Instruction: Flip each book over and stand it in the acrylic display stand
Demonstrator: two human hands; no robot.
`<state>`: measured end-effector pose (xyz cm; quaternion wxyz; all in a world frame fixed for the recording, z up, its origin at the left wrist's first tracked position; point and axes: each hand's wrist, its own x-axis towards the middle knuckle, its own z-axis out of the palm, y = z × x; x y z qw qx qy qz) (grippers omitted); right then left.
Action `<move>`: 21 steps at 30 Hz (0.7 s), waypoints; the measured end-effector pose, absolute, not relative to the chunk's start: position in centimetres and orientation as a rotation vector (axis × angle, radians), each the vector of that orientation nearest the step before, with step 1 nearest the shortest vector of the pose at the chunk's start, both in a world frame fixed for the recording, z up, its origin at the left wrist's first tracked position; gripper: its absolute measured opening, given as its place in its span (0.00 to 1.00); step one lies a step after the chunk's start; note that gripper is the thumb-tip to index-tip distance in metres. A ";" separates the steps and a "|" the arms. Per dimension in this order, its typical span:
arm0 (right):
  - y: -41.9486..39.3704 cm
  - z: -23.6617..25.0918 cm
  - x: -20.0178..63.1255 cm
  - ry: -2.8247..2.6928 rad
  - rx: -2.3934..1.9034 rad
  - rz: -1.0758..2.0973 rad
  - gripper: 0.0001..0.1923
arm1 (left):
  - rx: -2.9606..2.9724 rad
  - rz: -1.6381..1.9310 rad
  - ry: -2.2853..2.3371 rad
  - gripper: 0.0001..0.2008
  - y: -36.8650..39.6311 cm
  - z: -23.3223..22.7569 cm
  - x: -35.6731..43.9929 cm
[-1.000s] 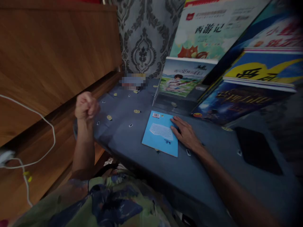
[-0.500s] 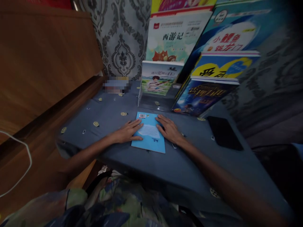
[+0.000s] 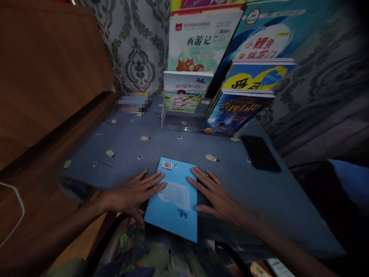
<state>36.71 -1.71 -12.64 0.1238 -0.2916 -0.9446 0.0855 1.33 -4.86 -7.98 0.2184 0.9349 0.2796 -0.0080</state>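
Note:
A light blue book [image 3: 170,221] lies with its back cover up, barcode at the far end. Its near end reaches past the front edge of the table, over my lap. My left hand [image 3: 135,192] is open, its fingertips flat on the book's left edge and its thumb pointing down near the lower left corner. From the other side my right hand [image 3: 215,196] rests spread, with fingertips touching the upper right part of the cover and the thumb by the right edge.
A clear stand [image 3: 184,124] at the back holds several upright books, among them a dark blue book [image 3: 235,113] and a smaller green book [image 3: 186,94]. A black tablet-like slab [image 3: 261,153] lies at the right. Wooden furniture [image 3: 49,57] borders the left; a blurred pile [image 3: 133,103] sits back left.
The blue book has slid towards me, from near the stand to over the table's front edge. Both hands have come back with it, and the camera view has shifted slightly.

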 end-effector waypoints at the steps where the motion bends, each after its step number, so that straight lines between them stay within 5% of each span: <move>1: -2.4 -12.5 37.1 -2.788 -0.815 0.253 0.49 | 2.605 -0.039 0.789 0.66 -5.2 -8.0 1.3; 3: -3.7 -12.3 37.5 -2.824 -0.805 0.233 0.52 | 2.648 -0.040 0.839 0.63 -5.8 -8.0 1.3; 9: -5.5 -12.9 36.9 -2.686 -0.800 0.132 0.36 | 2.694 0.151 0.806 0.42 -4.8 -7.3 0.8; 14: -3.2 -10.3 36.1 -2.368 -0.876 0.417 0.21 | 2.330 0.602 0.853 0.19 -1.0 -4.7 2.1; 21: 4.3 -5.4 32.9 -1.629 -1.116 0.769 0.19 | 1.667 1.194 1.000 0.19 7.1 -4.6 6.5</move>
